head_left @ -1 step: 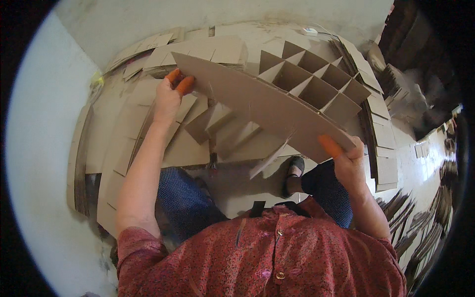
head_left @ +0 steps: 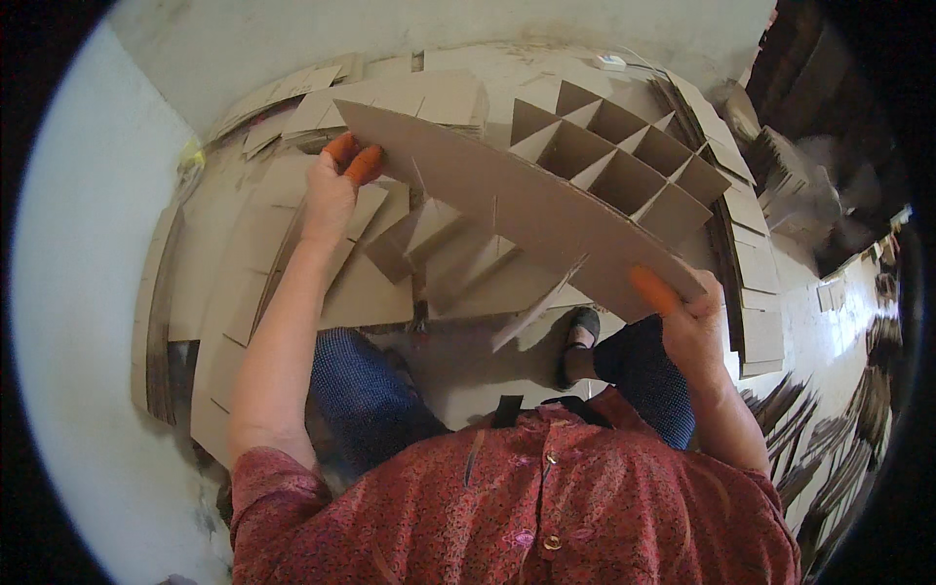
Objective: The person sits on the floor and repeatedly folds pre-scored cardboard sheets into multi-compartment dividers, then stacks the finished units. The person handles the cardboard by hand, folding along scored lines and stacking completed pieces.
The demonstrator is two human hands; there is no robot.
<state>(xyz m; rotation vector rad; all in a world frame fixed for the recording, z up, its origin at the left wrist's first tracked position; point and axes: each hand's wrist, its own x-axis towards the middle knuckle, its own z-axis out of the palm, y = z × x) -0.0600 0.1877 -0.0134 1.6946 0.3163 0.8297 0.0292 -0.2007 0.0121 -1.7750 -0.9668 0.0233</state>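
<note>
Fingers (head_left: pixel 353 161) of the left hand (head_left: pixel 330 195) and right hand (head_left: pixel 692 322) clamp opposite ends of the long cardboard strip (head_left: pixel 517 210), unchanged, held above the slotted cross pieces (head_left: pixel 458 249), beside the finished cardboard grid (head_left: pixel 624 166).

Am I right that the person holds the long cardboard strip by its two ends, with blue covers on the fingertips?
Not quite: the fingertip covers are orange, not blue, as the head view shows. The left hand and the right hand do grip the long cardboard strip at its two ends.
</note>
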